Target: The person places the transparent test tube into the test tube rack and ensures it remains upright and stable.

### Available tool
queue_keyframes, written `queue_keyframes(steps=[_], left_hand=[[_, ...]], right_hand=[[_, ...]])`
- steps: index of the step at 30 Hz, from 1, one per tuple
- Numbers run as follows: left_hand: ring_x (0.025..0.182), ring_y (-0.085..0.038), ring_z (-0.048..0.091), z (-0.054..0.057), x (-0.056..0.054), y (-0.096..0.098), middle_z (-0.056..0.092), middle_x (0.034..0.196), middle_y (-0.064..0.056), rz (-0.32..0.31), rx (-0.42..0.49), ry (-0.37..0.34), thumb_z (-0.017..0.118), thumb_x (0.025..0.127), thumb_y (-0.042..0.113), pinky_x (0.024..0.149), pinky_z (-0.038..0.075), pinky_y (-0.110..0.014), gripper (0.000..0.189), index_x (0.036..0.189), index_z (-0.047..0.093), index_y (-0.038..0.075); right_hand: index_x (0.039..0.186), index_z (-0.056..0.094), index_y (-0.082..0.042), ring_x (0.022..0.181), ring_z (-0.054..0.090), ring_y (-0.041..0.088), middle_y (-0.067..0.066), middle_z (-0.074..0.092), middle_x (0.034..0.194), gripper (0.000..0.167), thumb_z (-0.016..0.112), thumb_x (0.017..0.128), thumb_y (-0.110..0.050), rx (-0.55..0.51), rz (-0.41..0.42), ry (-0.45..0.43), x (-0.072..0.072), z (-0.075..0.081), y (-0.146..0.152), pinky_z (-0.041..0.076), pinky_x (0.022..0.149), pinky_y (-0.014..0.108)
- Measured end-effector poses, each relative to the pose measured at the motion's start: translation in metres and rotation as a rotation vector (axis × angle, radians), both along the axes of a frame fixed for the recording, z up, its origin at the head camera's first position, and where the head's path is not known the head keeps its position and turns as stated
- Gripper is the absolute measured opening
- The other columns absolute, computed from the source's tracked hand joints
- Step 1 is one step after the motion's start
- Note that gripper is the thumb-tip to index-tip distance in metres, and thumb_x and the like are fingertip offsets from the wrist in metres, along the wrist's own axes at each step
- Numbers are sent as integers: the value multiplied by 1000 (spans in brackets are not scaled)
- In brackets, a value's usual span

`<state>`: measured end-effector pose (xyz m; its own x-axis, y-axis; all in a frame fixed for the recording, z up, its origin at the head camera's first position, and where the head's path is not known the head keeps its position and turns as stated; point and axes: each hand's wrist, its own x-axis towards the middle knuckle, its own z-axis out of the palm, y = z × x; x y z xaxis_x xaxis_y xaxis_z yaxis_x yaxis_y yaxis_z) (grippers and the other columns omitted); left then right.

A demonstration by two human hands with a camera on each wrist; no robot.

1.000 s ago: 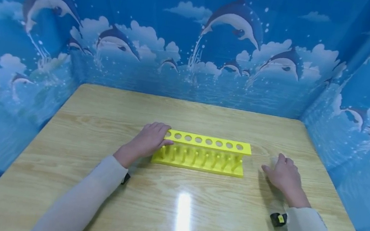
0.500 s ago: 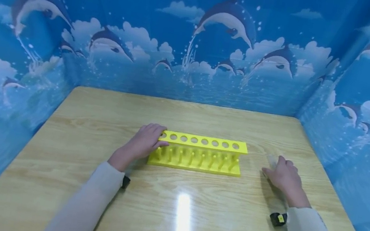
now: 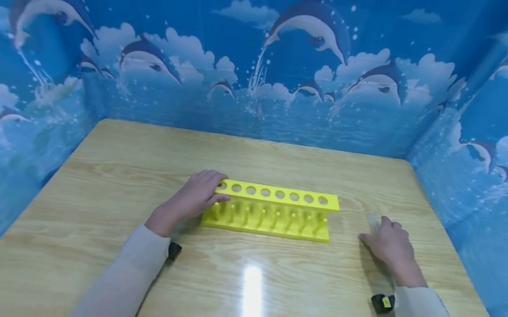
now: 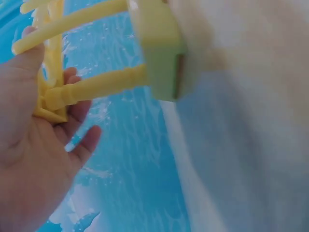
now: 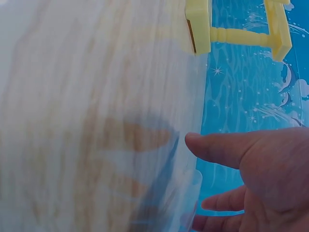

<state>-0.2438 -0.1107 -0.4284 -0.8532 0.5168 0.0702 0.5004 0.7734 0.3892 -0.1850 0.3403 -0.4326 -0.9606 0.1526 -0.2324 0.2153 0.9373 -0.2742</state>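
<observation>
A yellow test tube rack (image 3: 267, 232) stands on the table, with a row of round holes along its top bar and upright pegs below. My left hand (image 3: 191, 196) grips the left end of its top bar. In the left wrist view, the thumb and fingers of my left hand (image 4: 38, 140) lie on either side of that bar (image 4: 58, 63). To the right of the rack, my right hand (image 3: 391, 246) is low over the table by a clear, see-through object (image 3: 373, 220). In the right wrist view, the thumb of my right hand (image 5: 270, 169) stands apart from the clear rounded object (image 5: 190, 193); its fingers are close behind it.
A wood-grain table (image 3: 253, 164) lies under everything, with a bright light reflection (image 3: 253, 306) near the front. Blue dolphin-print curtains (image 3: 262, 105) enclose its back and sides. A small black wrist device (image 3: 382, 304) sits beneath the right sleeve.
The head view has shifted a little, so rack and left hand appear slightly further left. Slightly more of the clear object shows beside the right hand. The left hand keeps its grip.
</observation>
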Motion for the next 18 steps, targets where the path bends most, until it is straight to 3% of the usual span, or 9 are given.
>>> queue_keyframes(steps=[8,18], left_hand=[[128,-33,44,3,0,-2,52,134,-16,28,0,-33,53,99,41,107,33,-52,58,140,43,1],[124,-32,46,1,-2,-4,53,131,-15,24,6,-30,53,99,40,105,36,-51,58,140,44,0]], right_hand=[[141,18,23,115,34,62,48,28,130,86,61,94,-35,-4,11,4,-5,7,3,36,92,68],[141,17,23,114,35,62,49,28,130,86,61,94,-35,-12,12,-34,-5,-1,1,37,91,68]])
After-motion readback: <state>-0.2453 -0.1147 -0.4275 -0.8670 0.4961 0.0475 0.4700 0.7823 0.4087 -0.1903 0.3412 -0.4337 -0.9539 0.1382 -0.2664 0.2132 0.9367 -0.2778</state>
